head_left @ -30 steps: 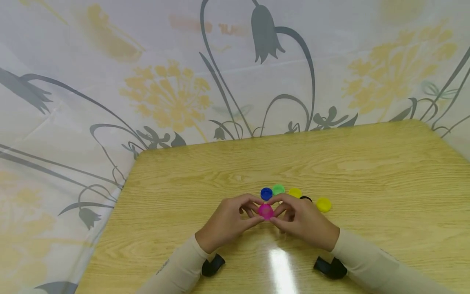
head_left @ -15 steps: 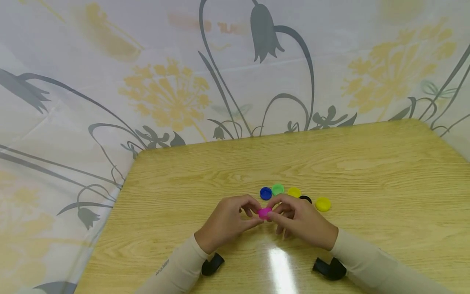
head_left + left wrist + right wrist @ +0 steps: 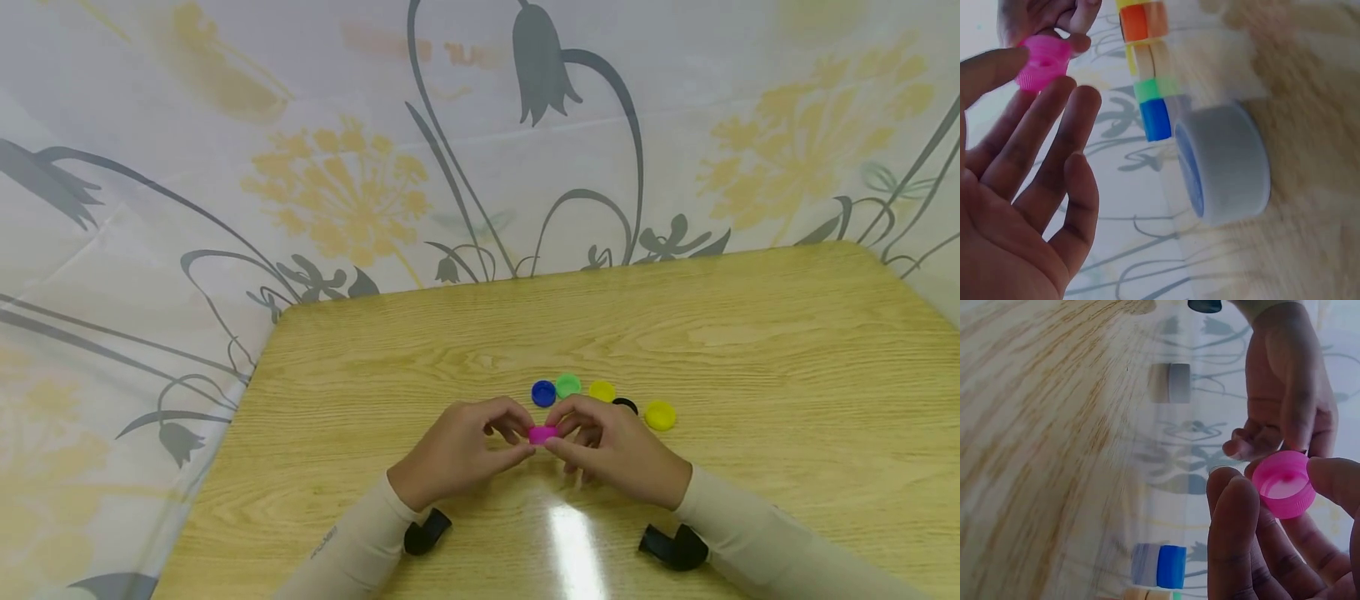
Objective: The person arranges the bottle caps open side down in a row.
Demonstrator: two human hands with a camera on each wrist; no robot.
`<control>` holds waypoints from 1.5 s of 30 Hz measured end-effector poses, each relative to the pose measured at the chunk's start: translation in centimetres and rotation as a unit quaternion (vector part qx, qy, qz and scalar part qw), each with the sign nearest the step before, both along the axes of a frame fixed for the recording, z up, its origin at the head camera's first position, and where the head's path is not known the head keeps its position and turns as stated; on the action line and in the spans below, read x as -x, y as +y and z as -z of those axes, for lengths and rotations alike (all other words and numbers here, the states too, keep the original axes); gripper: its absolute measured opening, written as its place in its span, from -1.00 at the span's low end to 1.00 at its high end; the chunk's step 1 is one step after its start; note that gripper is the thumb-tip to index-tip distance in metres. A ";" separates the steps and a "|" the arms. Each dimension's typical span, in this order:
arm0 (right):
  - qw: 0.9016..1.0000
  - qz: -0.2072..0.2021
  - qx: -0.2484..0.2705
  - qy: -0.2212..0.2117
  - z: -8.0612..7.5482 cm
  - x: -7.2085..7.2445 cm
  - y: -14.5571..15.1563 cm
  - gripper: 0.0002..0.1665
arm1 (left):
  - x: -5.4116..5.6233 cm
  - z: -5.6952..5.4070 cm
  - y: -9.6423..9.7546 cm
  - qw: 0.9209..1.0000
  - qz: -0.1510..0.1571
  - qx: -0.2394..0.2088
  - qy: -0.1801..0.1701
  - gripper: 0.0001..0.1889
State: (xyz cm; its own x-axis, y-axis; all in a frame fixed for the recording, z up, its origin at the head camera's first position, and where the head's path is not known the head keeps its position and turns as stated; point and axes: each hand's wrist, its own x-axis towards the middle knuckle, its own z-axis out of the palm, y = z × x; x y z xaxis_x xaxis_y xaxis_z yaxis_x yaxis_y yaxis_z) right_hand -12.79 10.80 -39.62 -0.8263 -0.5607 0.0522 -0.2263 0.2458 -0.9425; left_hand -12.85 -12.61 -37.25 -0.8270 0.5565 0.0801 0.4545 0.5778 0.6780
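A ribbed pink bottle cap [image 3: 543, 435] is held up between both hands near the middle of the table. My left hand [image 3: 457, 446] pinches its left side between thumb and fingers. From the opposite side my right hand [image 3: 626, 454] pinches it with thumb and index finger. The right wrist view shows the hollow inside of the pink cap [image 3: 1285, 485], with fingertips of the left hand [image 3: 1291, 387] at its far rim. In the left wrist view, the left hand's other fingers are spread below the cap.
Beyond the hands lie a blue cap [image 3: 543, 393], a green cap [image 3: 568, 386], a yellow cap [image 3: 602, 390], a partly hidden black cap [image 3: 626, 406] and another yellow cap [image 3: 661, 416]. A greyish-white cap [image 3: 1229, 165] stands near the left hand, hidden in the head view.
The pink cap has turned from its round face toward the head camera to nearly edge-on. The right thumb has moved onto its near side; the left forearm has shifted slightly left.
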 end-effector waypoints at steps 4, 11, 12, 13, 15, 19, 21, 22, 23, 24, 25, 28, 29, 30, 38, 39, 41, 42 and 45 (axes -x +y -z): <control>0.999 0.002 -0.005 0.031 0.0 -0.1 -0.1 -0.74 | 0.0 -0.3 -0.2 1.000 0.003 -0.002 -0.001 -0.87; 0.997 0.006 -0.018 0.075 0.3 -0.1 -0.4 -0.72 | 0.1 -0.1 -0.4 1.000 0.001 -0.009 -0.004 -0.86; 0.997 0.005 -0.020 0.079 0.3 -0.1 -0.5 -0.72 | 0.1 -0.1 -0.4 1.000 0.000 -0.009 -0.004 -0.85; 0.996 0.005 -0.022 0.085 0.3 -0.1 -0.5 -0.72 | 0.1 -0.1 -0.5 1.000 0.000 -0.010 -0.002 -0.84; 0.995 0.005 -0.025 0.097 0.2 0.0 -0.6 -0.72 | 0.1 -0.2 -0.6 1.000 -0.002 -0.010 0.000 -0.82; 0.994 -0.002 -0.030 0.104 0.1 0.2 -1.0 -0.71 | 0.2 -0.2 -1.0 1.000 -0.014 0.002 0.001 -0.77; 0.994 -0.005 -0.034 0.104 0.0 0.2 -1.2 -0.69 | 0.2 -0.2 -1.2 1.000 -0.019 0.013 -0.004 -0.76; 0.994 -0.007 -0.037 0.105 0.0 0.3 -1.3 -0.68 | 0.2 -0.2 -1.3 1.000 -0.021 0.018 -0.006 -0.76; 0.993 -0.007 -0.041 0.107 0.0 0.3 -1.5 -0.68 | 0.2 -0.1 -1.5 0.999 -0.022 0.021 -0.009 -0.76; 0.993 -0.009 -0.044 0.108 0.0 0.4 -1.6 -0.67 | 0.1 -0.1 -1.6 0.999 -0.023 0.025 -0.013 -0.77; 0.993 -0.010 -0.048 0.109 0.0 0.4 -1.8 -0.67 | 0.1 0.0 -1.7 0.999 -0.023 0.028 -0.014 -0.78; 0.992 -0.020 -0.055 0.107 0.0 0.6 -2.2 -0.68 | 0.0 0.1 -2.2 0.999 -0.021 0.035 -0.015 -0.79; 0.993 -0.022 -0.058 0.103 0.0 0.7 -2.4 -0.69 | 0.0 0.2 -2.3 0.999 -0.021 0.038 -0.013 -0.79; 0.993 -0.026 -0.059 0.098 0.0 0.7 -2.6 -0.70 | 0.0 0.3 -2.5 0.999 -0.020 0.040 -0.010 -0.79; 0.994 -0.052 -0.065 0.070 0.8 1.3 -4.1 -0.73 | 0.0 0.8 -3.3 0.996 -0.018 0.080 0.018 -0.75; 0.994 -0.055 -0.067 0.070 0.9 1.4 -4.2 -0.74 | 0.0 0.9 -3.4 0.996 -0.018 0.086 0.018 -0.75; 0.993 -0.059 -0.072 0.074 1.2 1.5 -4.5 -0.75 | 0.0 1.0 -3.4 0.996 -0.018 0.092 0.014 -0.76; 0.993 -0.060 -0.075 0.075 1.3 1.5 -4.6 -0.75 | 0.0 1.1 -3.5 0.995 -0.017 0.095 0.013 -0.77; 0.992 -0.059 -0.082 0.073 1.5 1.4 -4.8 -0.74 | -0.1 1.2 -3.5 0.995 -0.015 0.101 0.009 -0.80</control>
